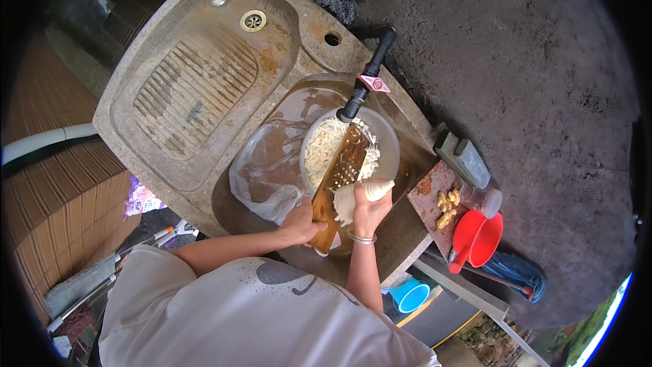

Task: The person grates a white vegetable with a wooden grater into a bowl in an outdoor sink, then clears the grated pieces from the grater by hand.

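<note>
With my left hand (302, 224) I grip the near end of a wooden grater board (333, 178). The board slants across a round translucent tub (391, 137) in the right basin, its far end over the tub. Pale shreds (323, 150) fill much of the tub, and bits cling around the board's holes. My right hand (372, 211) is closed around a peeled, cream-coloured bamboo shoot (378, 189), its wide end against or right beside the board's edge and its ringed tip pointing right. A bracelet circles my right wrist. The shoot's middle is hidden by my fingers.
A clear plastic bag (260, 163) lies left of the tub. The black tap pipe (374, 61) with a pink handle reaches over the tub. To the right are ginger (446, 209), a clear jar (481, 200), a red ladle (476, 239) and whetstones (471, 163). A ribbed basin (198, 92) adjoins.
</note>
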Demonstrator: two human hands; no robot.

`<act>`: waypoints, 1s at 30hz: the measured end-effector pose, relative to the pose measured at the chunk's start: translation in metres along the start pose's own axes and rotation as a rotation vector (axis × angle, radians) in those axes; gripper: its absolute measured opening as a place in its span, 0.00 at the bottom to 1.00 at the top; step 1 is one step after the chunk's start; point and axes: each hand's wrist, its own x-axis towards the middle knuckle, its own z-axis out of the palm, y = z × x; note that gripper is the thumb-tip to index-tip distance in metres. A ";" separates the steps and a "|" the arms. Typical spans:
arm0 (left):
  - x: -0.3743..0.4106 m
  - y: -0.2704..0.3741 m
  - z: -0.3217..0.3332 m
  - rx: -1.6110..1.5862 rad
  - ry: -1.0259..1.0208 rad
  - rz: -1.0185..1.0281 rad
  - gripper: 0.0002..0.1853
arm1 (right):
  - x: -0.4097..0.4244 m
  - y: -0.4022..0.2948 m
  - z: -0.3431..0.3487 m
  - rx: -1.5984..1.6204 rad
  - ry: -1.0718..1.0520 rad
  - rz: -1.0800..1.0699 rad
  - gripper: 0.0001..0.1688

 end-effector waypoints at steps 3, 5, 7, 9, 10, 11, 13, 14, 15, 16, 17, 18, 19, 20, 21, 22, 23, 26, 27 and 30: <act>-0.005 0.010 -0.001 0.020 -0.014 -0.021 0.29 | 0.008 0.007 0.014 -0.164 0.046 -0.031 0.13; -0.006 0.009 0.003 0.041 -0.017 -0.016 0.29 | 0.056 0.033 0.040 -0.293 0.083 0.019 0.18; -0.006 0.014 0.002 0.050 -0.023 -0.010 0.29 | 0.093 0.068 0.057 -0.493 0.153 -0.048 0.21; -0.004 0.011 0.004 0.076 -0.021 0.040 0.30 | 0.114 0.106 0.054 -0.401 0.229 -0.120 0.23; 0.003 0.001 0.005 0.079 0.003 0.071 0.31 | 0.108 0.094 0.052 -0.357 0.204 -0.138 0.23; 0.010 -0.006 0.005 0.086 0.025 0.104 0.31 | 0.097 0.083 0.041 -0.315 0.183 -0.155 0.23; 0.003 0.001 -0.001 0.031 0.007 0.088 0.31 | 0.059 0.024 0.012 -0.016 0.017 -0.018 0.17; -0.002 0.004 0.000 0.008 -0.007 0.080 0.31 | 0.038 0.019 0.000 0.020 -0.019 0.039 0.15; -0.003 0.002 0.002 0.000 -0.009 0.077 0.31 | 0.017 -0.008 -0.006 -0.010 -0.091 0.064 0.13; -0.003 0.003 0.003 0.001 -0.009 0.088 0.31 | 0.003 -0.009 -0.005 -0.119 -0.102 -0.056 0.13; -0.003 0.003 0.003 -0.001 -0.006 0.093 0.31 | -0.004 -0.010 -0.003 -0.226 -0.118 -0.175 0.14; -0.006 0.002 0.006 -0.026 -0.005 0.106 0.30 | 0.003 -0.009 0.005 -0.262 -0.068 -0.262 0.14; -0.005 0.005 0.004 -0.015 -0.028 0.064 0.31 | 0.018 0.010 0.016 -0.319 -0.023 -0.118 0.16; -0.005 0.009 0.001 -0.003 -0.056 0.015 0.31 | 0.041 0.022 0.028 -0.319 0.003 -0.089 0.19; -0.004 0.013 -0.001 0.009 -0.080 -0.020 0.31 | 0.061 0.035 0.036 -0.254 -0.055 0.009 0.20; -0.004 0.012 -0.001 0.015 -0.068 0.010 0.31 | 0.077 0.065 0.045 -0.358 -0.004 -0.044 0.22; -0.004 0.014 0.000 0.010 -0.069 0.012 0.31 | 0.086 0.068 0.055 -0.478 0.059 -0.096 0.23; -0.007 0.015 -0.005 0.013 -0.052 0.026 0.31 | 0.103 0.082 0.051 -0.343 0.157 -0.184 0.22; -0.004 0.013 -0.007 0.009 -0.026 0.048 0.31 | 0.098 0.072 0.041 -0.280 0.144 -0.251 0.21; -0.004 0.009 -0.006 -0.008 -0.049 0.018 0.31 | 0.041 0.007 0.007 0.000 -0.069 -0.085 0.16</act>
